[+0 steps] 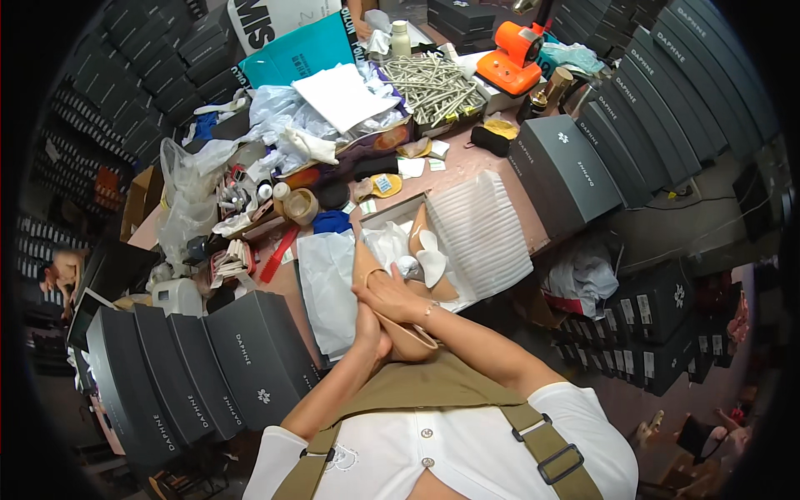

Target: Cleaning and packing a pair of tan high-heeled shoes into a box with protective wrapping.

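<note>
The pink bench (pixel 472 169) fills the middle of the frame. Big dark boxes (pixel 258 358) stand at the lower left. Near the center is an open box (pixel 392 210), with a white foam sheet (pixel 479 237) on its right side and another shoe (pixel 444 292) inside. A tan shoe (pixel 408 337) is just below center, in front of the person. The left hand (pixel 371 333) and right hand (pixel 392 296) share the grip, pressed around it. This step looks like handling the shoe; the next move likely calls for a soft, steady hold.
</note>
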A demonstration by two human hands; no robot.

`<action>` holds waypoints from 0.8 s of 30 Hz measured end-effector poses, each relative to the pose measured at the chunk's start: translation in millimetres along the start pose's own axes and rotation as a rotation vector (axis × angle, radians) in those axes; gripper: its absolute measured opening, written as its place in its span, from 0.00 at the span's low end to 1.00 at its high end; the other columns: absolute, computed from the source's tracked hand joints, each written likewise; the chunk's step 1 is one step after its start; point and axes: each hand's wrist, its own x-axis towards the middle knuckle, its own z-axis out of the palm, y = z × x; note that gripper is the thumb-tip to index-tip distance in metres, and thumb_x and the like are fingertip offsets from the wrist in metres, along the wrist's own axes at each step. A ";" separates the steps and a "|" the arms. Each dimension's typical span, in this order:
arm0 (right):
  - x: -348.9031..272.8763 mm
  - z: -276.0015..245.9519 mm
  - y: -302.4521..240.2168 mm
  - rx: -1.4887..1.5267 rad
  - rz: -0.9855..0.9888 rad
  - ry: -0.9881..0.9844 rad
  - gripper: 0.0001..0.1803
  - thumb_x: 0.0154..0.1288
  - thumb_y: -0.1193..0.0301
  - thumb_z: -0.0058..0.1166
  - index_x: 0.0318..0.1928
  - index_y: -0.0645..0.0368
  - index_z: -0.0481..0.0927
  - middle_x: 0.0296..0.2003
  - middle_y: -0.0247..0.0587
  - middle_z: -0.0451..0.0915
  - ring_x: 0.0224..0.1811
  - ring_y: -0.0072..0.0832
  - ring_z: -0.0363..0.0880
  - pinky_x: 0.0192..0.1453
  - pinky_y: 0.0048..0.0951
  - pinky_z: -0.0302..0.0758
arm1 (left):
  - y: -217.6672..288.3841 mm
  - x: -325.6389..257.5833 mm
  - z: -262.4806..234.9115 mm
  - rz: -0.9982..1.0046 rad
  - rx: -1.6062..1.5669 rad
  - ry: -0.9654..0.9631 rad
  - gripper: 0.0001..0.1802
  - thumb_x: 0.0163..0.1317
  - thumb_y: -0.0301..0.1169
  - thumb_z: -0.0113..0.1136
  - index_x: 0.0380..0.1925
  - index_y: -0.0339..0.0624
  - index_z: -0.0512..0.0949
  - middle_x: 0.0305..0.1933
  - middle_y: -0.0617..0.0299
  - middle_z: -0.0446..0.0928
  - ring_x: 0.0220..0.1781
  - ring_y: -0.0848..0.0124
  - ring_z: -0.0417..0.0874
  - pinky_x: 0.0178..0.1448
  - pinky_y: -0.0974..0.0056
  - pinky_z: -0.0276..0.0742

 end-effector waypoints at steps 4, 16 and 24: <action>21.9 -2.3 3.6 0.442 0.148 -0.245 0.45 0.68 0.38 0.25 0.50 0.73 0.74 0.54 0.63 0.71 0.64 0.49 0.64 0.68 0.63 0.43 | 16.2 -4.6 -9.9 -0.031 0.004 -0.004 0.42 0.66 0.64 0.33 0.68 0.44 0.52 0.71 0.51 0.54 0.71 0.57 0.59 0.72 0.53 0.59; -5.3 -13.4 -18.2 0.196 0.068 -0.309 0.47 0.66 0.36 0.26 0.68 0.65 0.54 0.67 0.61 0.57 0.71 0.53 0.54 0.70 0.62 0.38 | 37.2 66.1 -59.6 -0.019 0.154 0.006 0.36 0.64 0.63 0.44 0.49 0.38 0.69 0.38 0.52 0.78 0.41 0.60 0.82 0.47 0.58 0.80; -96.6 -24.0 0.7 0.359 -0.144 -0.256 0.39 0.73 0.45 0.23 0.68 0.67 0.55 0.69 0.61 0.51 0.74 0.45 0.45 0.74 0.52 0.43 | 41.1 37.9 -11.3 0.074 0.237 -0.080 0.25 0.70 0.51 0.43 0.49 0.38 0.68 0.39 0.54 0.76 0.38 0.66 0.81 0.43 0.63 0.80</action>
